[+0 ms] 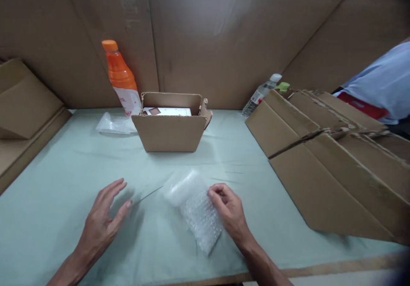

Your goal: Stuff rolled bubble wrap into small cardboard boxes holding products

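Note:
A bundle of clear bubble wrap (pixel 192 202) lies on the pale green table cover (pixel 64 183), rolled at its far end. My right hand (pixel 228 211) rests on its right edge with the fingers curled onto the wrap. My left hand (pixel 104 219) hovers flat just left of it, fingers stretched out and apart, holding nothing. Behind the wrap stands a small open cardboard box (pixel 169 128) with a white item inside.
An orange bottle (pixel 121 78) and a clear plastic bag (pixel 115 123) sit behind the box at left. Flattened cardboard boxes (pixel 333 157) are stacked at right, with a water bottle (pixel 261 93) behind. Cardboard walls surround the table. A person's sleeve (pixel 381 85) shows at far right.

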Motion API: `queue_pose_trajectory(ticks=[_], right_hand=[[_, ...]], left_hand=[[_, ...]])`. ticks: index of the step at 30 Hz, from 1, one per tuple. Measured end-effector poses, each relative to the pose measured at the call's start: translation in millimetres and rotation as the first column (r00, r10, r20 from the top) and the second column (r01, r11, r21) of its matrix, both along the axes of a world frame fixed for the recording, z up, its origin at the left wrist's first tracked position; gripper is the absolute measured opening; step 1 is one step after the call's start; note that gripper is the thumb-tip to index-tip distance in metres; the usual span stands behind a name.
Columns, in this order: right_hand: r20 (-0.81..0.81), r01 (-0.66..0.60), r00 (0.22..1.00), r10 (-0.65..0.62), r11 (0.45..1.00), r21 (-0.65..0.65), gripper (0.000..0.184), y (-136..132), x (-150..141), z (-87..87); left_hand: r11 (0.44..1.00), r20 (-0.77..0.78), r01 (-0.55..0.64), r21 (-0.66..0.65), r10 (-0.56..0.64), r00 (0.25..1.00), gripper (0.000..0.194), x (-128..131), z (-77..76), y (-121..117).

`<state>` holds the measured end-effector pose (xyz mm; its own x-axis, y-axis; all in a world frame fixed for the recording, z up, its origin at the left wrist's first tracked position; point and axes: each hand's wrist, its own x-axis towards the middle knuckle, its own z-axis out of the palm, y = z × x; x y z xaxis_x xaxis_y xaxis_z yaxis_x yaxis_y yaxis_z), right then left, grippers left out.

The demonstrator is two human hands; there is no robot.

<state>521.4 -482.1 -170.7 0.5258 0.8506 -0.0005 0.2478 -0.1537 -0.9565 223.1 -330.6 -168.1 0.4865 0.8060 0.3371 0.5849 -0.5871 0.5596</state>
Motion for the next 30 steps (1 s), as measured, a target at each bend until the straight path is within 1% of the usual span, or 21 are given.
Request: queue_pose_trajectory(ticks=[1,2,4,7,10,13,17,20,22,25,27,28,30], right_hand=[[-0.073,0.030,0.997,-0.031,1.000,-0.008,0.021,2,6,-0.9],[-0.126,0.025,0.992,-0.028,0.999,-0.024,0.024,3,9,-2.6],[-0.152,-0.047,0.988,0.036,0.996,-0.069,0.036,2,12,-6.8],[-0.109,-0.125,0.988,0.109,0.981,-0.149,0.056,-4,9,-10.2],[-0.101,-0.167,0.984,0.149,0.965,-0.201,0.064,-15,8,-7.6],[-0.092,-0.254,0.967,0.239,0.937,-0.238,0.061,-29,9,-1.8],[-0.088,-0.420,0.907,0.413,0.865,-0.273,0.046,-49,8,6.6],[-0.087,-0.542,0.838,0.539,0.803,-0.247,0.033,-60,1,11.6],[-0.105,-0.604,0.795,0.597,0.766,-0.219,0.030,-62,-5,13.8],[-0.193,-0.721,0.692,0.696,0.681,-0.128,0.032,-57,-13,15.7],[-0.273,-0.772,0.620,0.735,0.634,-0.046,0.032,-52,-16,16.4],[-0.314,-0.773,0.604,0.732,0.634,-0.009,0.032,-49,-17,16.6],[-0.405,-0.728,0.608,0.682,0.683,0.056,0.034,-43,-19,16.9]], left_hand=[[1.000,0.022,-0.021,0.000,0.021,1.000,0.035,4,4.7,-1],[1.000,0.032,-0.015,0.006,0.014,0.999,0.034,9,8.3,-1],[0.997,0.025,0.060,0.050,-0.061,0.998,0.029,22,11.5,-4],[0.967,-0.027,0.225,0.121,-0.224,0.974,0.026,44,6.9,-7],[0.940,-0.105,0.332,0.082,-0.323,0.940,0.029,64,-3.7,-6],[0.918,-0.177,0.395,0.024,-0.385,0.906,0.032,79,-15.9,-1],[0.891,-0.256,0.453,0.011,-0.435,0.863,0.031,88,-27.8,7],[0.893,-0.290,0.450,0.033,-0.422,0.859,0.032,88,-30.7,12],[0.896,-0.289,0.442,0.040,-0.413,0.863,0.032,87,-30.4,13],[0.897,-0.220,0.440,0.035,-0.422,0.879,0.031,84,-27.7,10],[0.876,-0.130,0.482,-0.007,-0.479,0.868,0.030,82,-24.6,4],[0.852,-0.084,0.521,-0.045,-0.523,0.848,0.030,82,-23.0,1],[0.789,-0.018,0.600,-0.131,-0.607,0.794,0.031,81,-20.9,-6]])
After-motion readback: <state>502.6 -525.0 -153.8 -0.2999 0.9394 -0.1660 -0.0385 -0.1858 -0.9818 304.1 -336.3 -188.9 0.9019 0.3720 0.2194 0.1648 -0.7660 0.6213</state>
